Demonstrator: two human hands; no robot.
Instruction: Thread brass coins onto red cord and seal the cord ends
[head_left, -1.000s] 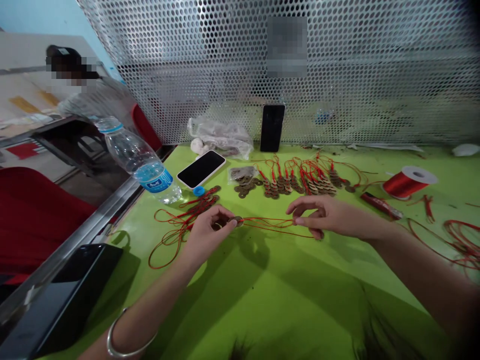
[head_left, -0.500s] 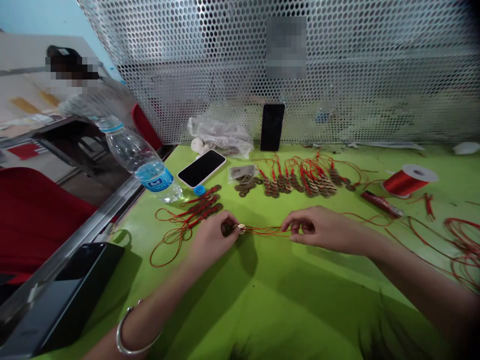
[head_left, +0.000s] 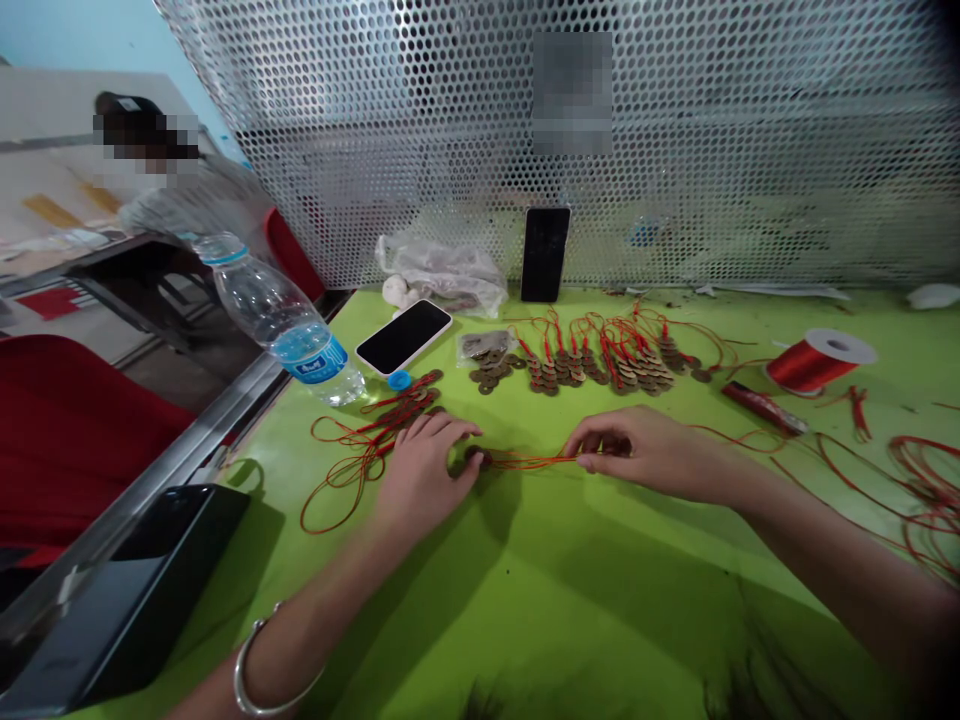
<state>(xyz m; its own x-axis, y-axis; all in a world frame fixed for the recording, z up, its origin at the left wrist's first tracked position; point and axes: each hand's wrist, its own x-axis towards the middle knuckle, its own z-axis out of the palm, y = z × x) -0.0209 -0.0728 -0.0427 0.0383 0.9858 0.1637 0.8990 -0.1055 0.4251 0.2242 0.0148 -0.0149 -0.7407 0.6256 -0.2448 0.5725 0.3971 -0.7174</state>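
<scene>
Red cords (head_left: 525, 461) stretch between my two hands above the green table, with a dark coin (head_left: 478, 456) at their left end. My left hand (head_left: 429, 465) is beside the coin, its thumb touching it and its index finger raised apart. My right hand (head_left: 626, 450) pinches the cords at their right end. Coin strings with red loops (head_left: 397, 420) lie just beyond my left hand. A row of similar coin strings (head_left: 637, 368) lies farther back, beside loose coins (head_left: 491, 370) and a small clear packet (head_left: 484, 345).
A tilted water bottle (head_left: 307, 350), a white-edged phone (head_left: 405, 337) and a dark box (head_left: 142, 590) are at the left. An upright phone (head_left: 545, 254) leans on the mesh. A red ribbon spool (head_left: 817, 360) stands right. A person (head_left: 195, 195) is at the far left.
My left index finger has lifted away from my thumb, and the coin has tilted and now looks dark. My right fingers have closed on the cords.
</scene>
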